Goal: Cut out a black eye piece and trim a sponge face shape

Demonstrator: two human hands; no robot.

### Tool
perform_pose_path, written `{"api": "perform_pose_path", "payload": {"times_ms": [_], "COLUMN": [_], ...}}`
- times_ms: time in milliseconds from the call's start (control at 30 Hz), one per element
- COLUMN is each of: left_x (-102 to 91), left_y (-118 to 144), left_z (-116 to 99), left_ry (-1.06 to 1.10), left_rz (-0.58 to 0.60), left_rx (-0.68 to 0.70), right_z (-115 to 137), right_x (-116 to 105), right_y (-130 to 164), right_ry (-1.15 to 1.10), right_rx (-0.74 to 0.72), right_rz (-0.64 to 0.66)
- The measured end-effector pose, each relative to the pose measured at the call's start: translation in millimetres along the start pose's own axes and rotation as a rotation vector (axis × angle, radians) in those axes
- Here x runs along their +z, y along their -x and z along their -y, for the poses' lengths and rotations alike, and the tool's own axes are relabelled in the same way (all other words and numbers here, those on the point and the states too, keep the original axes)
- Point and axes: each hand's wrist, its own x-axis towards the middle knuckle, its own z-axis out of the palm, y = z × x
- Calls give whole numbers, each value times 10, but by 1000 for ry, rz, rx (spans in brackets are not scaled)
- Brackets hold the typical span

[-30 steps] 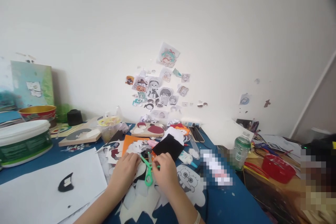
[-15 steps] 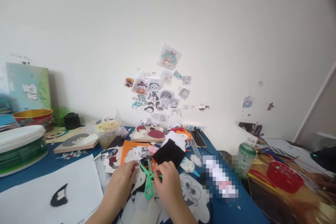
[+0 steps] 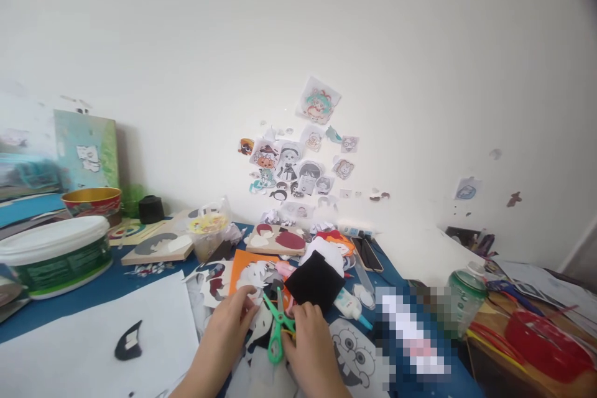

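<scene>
Green-handled scissors sit with their blades apart over the paper scraps between my two hands. My right hand is closed, its fingertips bunched against the right handle loop; what they pinch, if anything, I cannot make out. The other loop is free of fingers. Left of the blades, my left hand has thumb and fingers drawn together beside white paper scraps; anything between them is too small to name. A black sheet lies just beyond my right hand. Beside that wrist is a cartoon-face cutout.
White paper with a black cutout covers the left front. A white-lidded tub stands behind it. A glue bottle, a phone and a green-labelled bottle are to the right. Wooden boards rest near the wall.
The view has turned slightly left, so the scene sits further right. My right hand is a little lower against the scissors' handle. The scissors keep the same open pose.
</scene>
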Motion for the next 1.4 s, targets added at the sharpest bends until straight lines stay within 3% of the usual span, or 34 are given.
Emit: {"api": "perform_pose_path", "payload": {"times_ms": [133, 267, 433, 567, 833, 1000, 1167, 1300, 1400], "left_x": [-46, -46, 13, 71, 142, 103, 26, 51, 95], "left_y": [-1, -1, 18, 32, 39, 32, 39, 82, 118], "left_z": [-7, -7, -43, -37, -34, -82, -179, -266, -274], "left_ry": [-33, -86, -190, -298, -281, -226, -35, 170, 258], "left_rz": [0, -5, 121, 188, 182, 118, 34, 120, 187], "left_rx": [-30, 47, 224, 266, 238, 235, 210, 82, -17], "right_z": [25, 35, 35, 33, 48, 51, 125, 162, 109], "right_x": [-30, -21, 19, 35, 45, -1, -161, -302, -266], "right_y": [3, 13, 23, 19, 17, 17, 5, -18, -40], "right_ry": [-17, -16, 8, 13, 7, -9, -35, -54, -101], "right_rx": [31, 38, 50, 41, 49, 29, -119, -373, -480], "right_rz": [65, 83, 88, 66, 49, 41, -57, -128, -219]}}
